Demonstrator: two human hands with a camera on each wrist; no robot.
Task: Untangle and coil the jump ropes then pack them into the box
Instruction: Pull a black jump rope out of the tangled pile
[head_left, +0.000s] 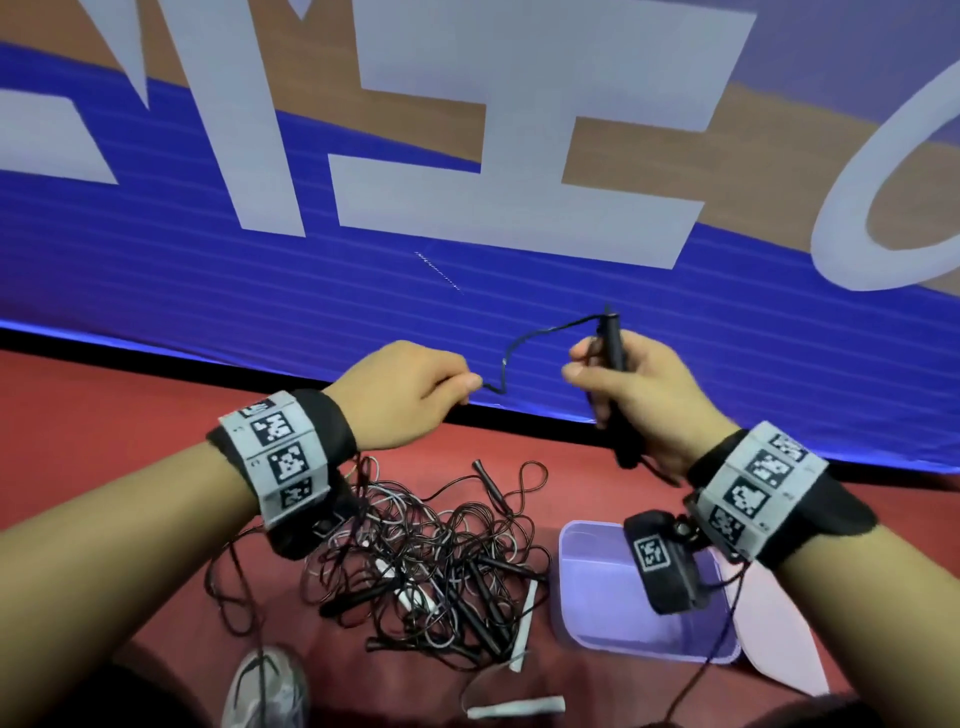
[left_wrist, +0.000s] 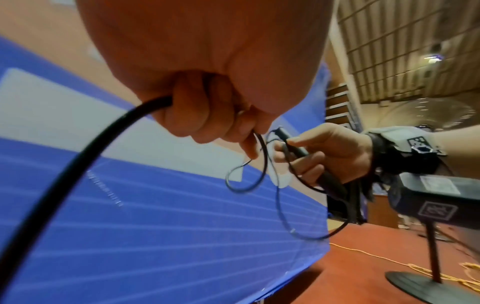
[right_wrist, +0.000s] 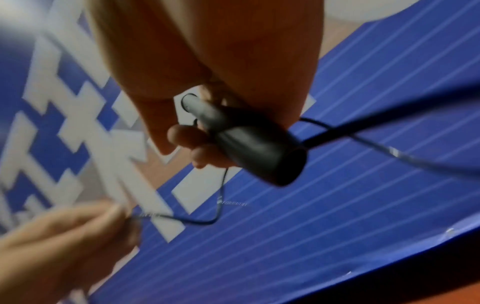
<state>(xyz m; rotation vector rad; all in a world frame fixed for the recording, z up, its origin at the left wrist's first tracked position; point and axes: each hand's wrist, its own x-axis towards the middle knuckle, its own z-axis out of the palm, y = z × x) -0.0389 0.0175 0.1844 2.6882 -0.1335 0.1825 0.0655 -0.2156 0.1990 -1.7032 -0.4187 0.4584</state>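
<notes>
My right hand (head_left: 618, 384) grips a black jump-rope handle (head_left: 613, 343) upright; the handle's thick butt end (right_wrist: 259, 156) fills the right wrist view. A thin black cord (head_left: 524, 345) runs from the handle's top across to my left hand (head_left: 410, 395), which pinches it between thumb and fingers. More of that cord (left_wrist: 249, 181) loops below my left fingers. Down on the red floor lies a tangled pile of black and white jump ropes (head_left: 415, 566) with several handles. A lilac box (head_left: 597, 613) stands open to the right of the pile.
A blue, white and tan banner (head_left: 467, 208) stands just beyond my hands. A white strip (head_left: 514, 707) lies near my shoe (head_left: 265, 691). A black stand with a round base (left_wrist: 431, 281) and a yellow cable (left_wrist: 405, 265) are on the floor to the right.
</notes>
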